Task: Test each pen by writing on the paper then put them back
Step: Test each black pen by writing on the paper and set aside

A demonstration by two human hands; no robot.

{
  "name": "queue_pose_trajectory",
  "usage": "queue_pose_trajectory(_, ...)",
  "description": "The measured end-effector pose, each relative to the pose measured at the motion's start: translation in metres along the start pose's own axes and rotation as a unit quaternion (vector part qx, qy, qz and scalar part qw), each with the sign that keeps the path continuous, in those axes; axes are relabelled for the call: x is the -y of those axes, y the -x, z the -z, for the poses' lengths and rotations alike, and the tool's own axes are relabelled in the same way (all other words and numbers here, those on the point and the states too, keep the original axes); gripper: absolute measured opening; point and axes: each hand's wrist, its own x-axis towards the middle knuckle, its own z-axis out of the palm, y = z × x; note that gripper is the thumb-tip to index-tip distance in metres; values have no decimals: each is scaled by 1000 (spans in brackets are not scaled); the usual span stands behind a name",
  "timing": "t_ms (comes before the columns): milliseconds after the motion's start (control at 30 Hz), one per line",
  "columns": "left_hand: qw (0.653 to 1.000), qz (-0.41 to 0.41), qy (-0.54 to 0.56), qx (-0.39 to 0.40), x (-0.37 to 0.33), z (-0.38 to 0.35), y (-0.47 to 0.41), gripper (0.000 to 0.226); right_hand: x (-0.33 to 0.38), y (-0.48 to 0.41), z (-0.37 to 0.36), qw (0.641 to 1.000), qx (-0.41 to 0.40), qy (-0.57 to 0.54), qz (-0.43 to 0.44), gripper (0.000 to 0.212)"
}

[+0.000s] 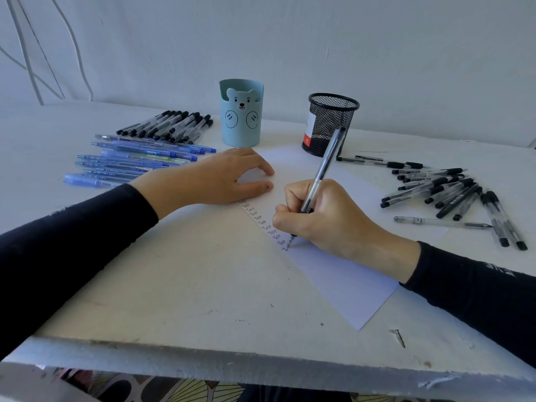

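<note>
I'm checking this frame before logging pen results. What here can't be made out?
Head view only:
- Top rows on the paper: covered by the left hand.
- Word now being written: partly hidden by the right hand and its pen.
- Inside of the bear cup and mesh cup: hidden by their walls.
- Print on the blue pens: too small to read.
- Which black pens are tested: not shown.

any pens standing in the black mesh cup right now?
No: the black mesh cup shows no pens standing in it, and the black pens lie loose on the table to its right.
</note>
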Motion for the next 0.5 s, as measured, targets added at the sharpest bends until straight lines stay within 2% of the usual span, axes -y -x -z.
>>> queue_pose_trajectory(500,1000,5,-4,6,1,0,0,51,-3,-1,0,1000,10,4,2,48)
